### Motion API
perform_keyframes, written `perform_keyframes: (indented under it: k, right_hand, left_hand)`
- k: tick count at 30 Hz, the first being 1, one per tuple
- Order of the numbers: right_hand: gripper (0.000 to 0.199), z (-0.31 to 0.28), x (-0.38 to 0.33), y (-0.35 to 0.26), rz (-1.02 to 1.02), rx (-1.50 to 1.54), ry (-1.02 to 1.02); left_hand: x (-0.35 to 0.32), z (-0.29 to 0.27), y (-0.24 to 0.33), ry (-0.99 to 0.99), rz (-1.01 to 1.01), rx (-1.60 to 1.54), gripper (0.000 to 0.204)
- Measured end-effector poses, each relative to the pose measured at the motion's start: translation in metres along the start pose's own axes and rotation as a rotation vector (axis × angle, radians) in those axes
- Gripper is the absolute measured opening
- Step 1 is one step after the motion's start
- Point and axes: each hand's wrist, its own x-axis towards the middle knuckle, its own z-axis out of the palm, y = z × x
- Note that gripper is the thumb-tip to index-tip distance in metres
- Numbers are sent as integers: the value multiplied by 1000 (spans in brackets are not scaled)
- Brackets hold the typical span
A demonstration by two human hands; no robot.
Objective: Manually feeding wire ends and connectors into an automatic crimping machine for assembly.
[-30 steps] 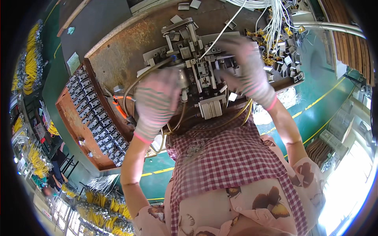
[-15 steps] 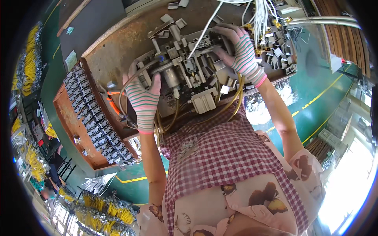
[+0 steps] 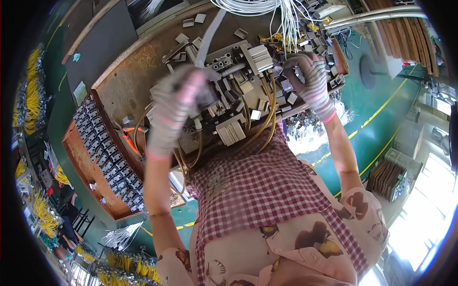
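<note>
My left hand [image 3: 174,112], in a striped knit glove, is blurred and raised over the left side of a grey metal fixture [image 3: 238,95] on the bench. I cannot tell whether it holds anything. My right hand [image 3: 310,81], gloved the same way, has its fingers curled on a small dark part [image 3: 290,86] at the fixture's right end. Several more such parts lie there, below hanging white wires [image 3: 281,14]. Yellowish hoses [image 3: 269,121] loop from the fixture toward my checked apron.
The rusty brown workbench [image 3: 129,83] carries small grey blocks at its far edge. A wooden tray of black components [image 3: 102,152] stands to my left. Yellow wire bundles [image 3: 31,97] hang far left. Stacked brown trays [image 3: 386,176] rest on the green floor at right.
My left hand rose from the fixture's left edge to over its top and is now blurred. My right hand shifted right, from the wires to the pile of dark parts.
</note>
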Motion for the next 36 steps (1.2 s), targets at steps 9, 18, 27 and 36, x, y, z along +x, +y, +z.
perform_keyframes:
  k: [9, 18, 27, 36]
  right_hand:
    - [25, -20, 10, -62, 180, 501, -229]
    - [23, -19, -1, -69, 454, 715, -267]
    - [17, -1, 1, -43, 243, 699, -214]
    - [22, 48, -4, -131, 405, 1029, -388]
  left_hand:
    - [136, -208, -72, 517, 667, 1141, 24]
    - [179, -179, -92, 188, 455, 1189, 30]
    - [-147, -163, -114, 1208, 417, 831, 28]
    - [-402, -149, -398, 1447, -452, 501, 54]
